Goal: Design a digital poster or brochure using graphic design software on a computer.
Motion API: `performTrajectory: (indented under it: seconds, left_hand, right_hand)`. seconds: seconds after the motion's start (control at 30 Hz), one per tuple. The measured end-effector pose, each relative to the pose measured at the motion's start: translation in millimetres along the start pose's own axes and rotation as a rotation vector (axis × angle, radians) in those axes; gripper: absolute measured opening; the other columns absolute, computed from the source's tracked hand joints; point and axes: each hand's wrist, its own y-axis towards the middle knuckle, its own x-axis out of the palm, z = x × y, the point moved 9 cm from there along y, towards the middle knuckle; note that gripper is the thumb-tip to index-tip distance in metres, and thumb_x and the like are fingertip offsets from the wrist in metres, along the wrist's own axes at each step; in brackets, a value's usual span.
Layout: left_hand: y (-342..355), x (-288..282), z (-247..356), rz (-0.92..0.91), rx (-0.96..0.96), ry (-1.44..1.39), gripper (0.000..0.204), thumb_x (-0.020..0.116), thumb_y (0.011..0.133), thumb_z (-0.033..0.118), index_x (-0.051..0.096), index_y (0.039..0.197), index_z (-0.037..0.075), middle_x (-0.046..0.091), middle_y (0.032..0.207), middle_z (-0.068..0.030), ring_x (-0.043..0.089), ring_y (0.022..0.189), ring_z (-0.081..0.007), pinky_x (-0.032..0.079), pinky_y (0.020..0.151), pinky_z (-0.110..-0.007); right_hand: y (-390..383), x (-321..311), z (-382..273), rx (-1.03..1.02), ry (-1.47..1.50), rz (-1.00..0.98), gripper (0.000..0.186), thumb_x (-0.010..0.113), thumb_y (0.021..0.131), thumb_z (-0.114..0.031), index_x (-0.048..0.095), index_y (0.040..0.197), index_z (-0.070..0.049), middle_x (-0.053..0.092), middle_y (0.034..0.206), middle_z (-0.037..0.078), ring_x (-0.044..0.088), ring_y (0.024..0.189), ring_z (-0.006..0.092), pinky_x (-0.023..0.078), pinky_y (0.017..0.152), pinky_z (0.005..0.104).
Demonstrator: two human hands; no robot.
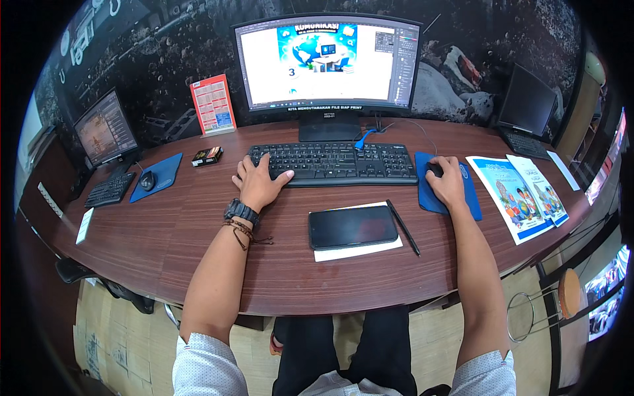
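Note:
My left hand [261, 185] rests with spread fingers on the left end of a black keyboard [330, 173], its thumb by the lower key row. A dark watch [242, 212] and a beaded bracelet are on that wrist. My right hand [449, 185] is wrapped over a black computer mouse [434, 169], mostly hidden under the fingers, on a blue mouse pad [429, 199]. Behind the keyboard stands a monitor [389, 72] showing a blue globe design in an editing window. A dark-screened phone [353, 226] lies on white paper [330, 255], with a black pen [404, 228] beside it.
A blue cable [363, 140] lies over the keyboard's back edge. Leftward are a red calendar card [212, 105], a small box [207, 156], another mouse [146, 180] and monitor [104, 129]. Rightward lie printed booklets [508, 198], before a dark monitor [527, 102]. A stool [569, 294] stands at right.

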Motion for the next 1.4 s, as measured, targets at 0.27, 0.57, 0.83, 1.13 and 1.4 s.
performTrajectory:
  seconds: [0.27, 0.57, 0.83, 1.13, 1.4]
  left_hand:
    - [-0.1, 0.4, 0.5, -0.006, 0.000, 0.004, 0.087, 0.067, 0.084, 0.063, 0.046, 0.146, 0.006, 0.029, 0.150, -0.0322, 0.019, 0.144, -0.0492, 0.014, 0.111, -0.072]
    - [0.4, 0.7, 2.0, -0.023, -0.006, 0.005, 0.087, 0.067, 0.084, 0.063, 0.046, 0.146, 0.005, 0.028, 0.151, -0.0317, 0.017, 0.145, -0.0488, 0.013, 0.112, -0.072]
    - [-0.2, 0.5, 2.3, -0.038, -0.012, 0.008, 0.086, 0.066, 0.085, 0.063, 0.045, 0.146, 0.006, 0.028, 0.151, -0.0318, 0.017, 0.145, -0.0478, 0.013, 0.112, -0.072]
    - [-0.8, 0.4, 1.2, -0.035, -0.011, 0.004, 0.086, 0.066, 0.085, 0.062, 0.045, 0.146, 0.005, 0.028, 0.151, -0.0324, 0.016, 0.145, -0.0493, 0.012, 0.112, -0.072]
    - [-2.0, -1.7, 0.9, -0.025, -0.041, 0.018, 0.087, 0.066, 0.084, 0.063, 0.045, 0.146, 0.006, 0.030, 0.151, -0.0308, 0.018, 0.145, -0.0468, 0.013, 0.114, -0.069]
  right_hand:
    - [0.3, 0.8, 1.0, -0.005, 0.000, -0.003, 0.037, 0.067, 0.078, -0.022, 0.069, 0.112, -0.008, 0.056, 0.120, 0.017, 0.057, 0.114, 0.0365, 0.047, 0.098, 0.0439]
    - [-0.2, -0.7, -1.1, -0.014, -0.004, 0.004, 0.037, 0.068, 0.079, -0.022, 0.069, 0.113, -0.007, 0.056, 0.121, 0.018, 0.057, 0.114, 0.0373, 0.047, 0.098, 0.0441]
    - [-0.1, 0.2, -0.7, -0.017, 0.010, 0.001, 0.038, 0.069, 0.081, -0.024, 0.069, 0.115, -0.008, 0.056, 0.122, 0.018, 0.058, 0.114, 0.0375, 0.048, 0.098, 0.0440]
    - [0.7, 1.8, 0.3, -0.019, 0.006, -0.006, 0.037, 0.068, 0.082, -0.024, 0.069, 0.115, -0.008, 0.055, 0.123, 0.018, 0.058, 0.113, 0.0376, 0.049, 0.097, 0.0440]
    - [-0.6, -1.1, -6.0, -0.033, -0.012, -0.012, 0.042, 0.068, 0.082, -0.023, 0.065, 0.122, -0.009, 0.054, 0.127, 0.017, 0.057, 0.117, 0.0368, 0.047, 0.099, 0.0440]
